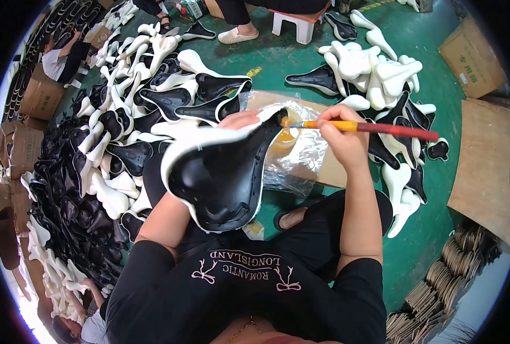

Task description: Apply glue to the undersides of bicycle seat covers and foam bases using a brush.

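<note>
The bare left forearm (166, 221) extends forward to a mostly hidden left hand (240, 119), while the bare right forearm (359, 212) points nearly straight ahead, the right hand (342, 135) angled inward with thumb and fingers pinched together

The person (355, 218) wears a short-sleeved black T-shirt (232, 307) with pale lettering (245, 256) and bows (203, 275), black trousers (318, 235) and gold chain (251, 322).

Saddle (220, 172): inside smooth, semi-gloss, plastic-looking; padding (200, 137) smooth, matt, foam-like. Right of saddle: paintbrush (375, 128), handle glossy; clear plastic film (307, 140), crinkled, shiny; cardboard (333, 172), matt. Left of saddle: heaped black pieces (77, 195), wrinkled, sheeny.
</note>
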### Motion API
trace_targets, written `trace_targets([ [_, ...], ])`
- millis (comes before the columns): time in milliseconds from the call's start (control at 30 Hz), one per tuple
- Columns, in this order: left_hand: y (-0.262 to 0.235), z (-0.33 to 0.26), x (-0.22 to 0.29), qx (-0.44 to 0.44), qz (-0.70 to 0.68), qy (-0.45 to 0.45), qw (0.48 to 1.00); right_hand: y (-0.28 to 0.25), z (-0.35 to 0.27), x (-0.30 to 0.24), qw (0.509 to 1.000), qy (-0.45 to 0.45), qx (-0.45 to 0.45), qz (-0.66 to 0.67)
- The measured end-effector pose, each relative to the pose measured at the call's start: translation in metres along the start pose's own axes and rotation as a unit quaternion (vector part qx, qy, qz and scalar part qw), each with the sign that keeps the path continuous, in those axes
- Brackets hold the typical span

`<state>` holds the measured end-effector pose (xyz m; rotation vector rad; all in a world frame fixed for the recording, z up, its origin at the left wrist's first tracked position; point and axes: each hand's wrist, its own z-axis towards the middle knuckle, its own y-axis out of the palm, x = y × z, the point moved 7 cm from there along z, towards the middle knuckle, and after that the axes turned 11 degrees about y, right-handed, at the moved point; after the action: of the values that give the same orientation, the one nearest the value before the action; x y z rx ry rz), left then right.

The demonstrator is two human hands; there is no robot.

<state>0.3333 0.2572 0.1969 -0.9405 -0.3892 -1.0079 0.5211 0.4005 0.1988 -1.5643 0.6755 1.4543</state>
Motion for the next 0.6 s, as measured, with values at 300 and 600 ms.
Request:
trace_targets([
  [300,0.006,0.000,0.000,-0.036,0.086,0.012,0.996,-0.006,0.003,0.014,0.986,0.111,0.029,0.120],
  [600,0.004,0.008,-0.007,-0.025,0.121,0.023,0.992,-0.005,0.010,0.031,0.984,0.084,-0.035,0.151],
])
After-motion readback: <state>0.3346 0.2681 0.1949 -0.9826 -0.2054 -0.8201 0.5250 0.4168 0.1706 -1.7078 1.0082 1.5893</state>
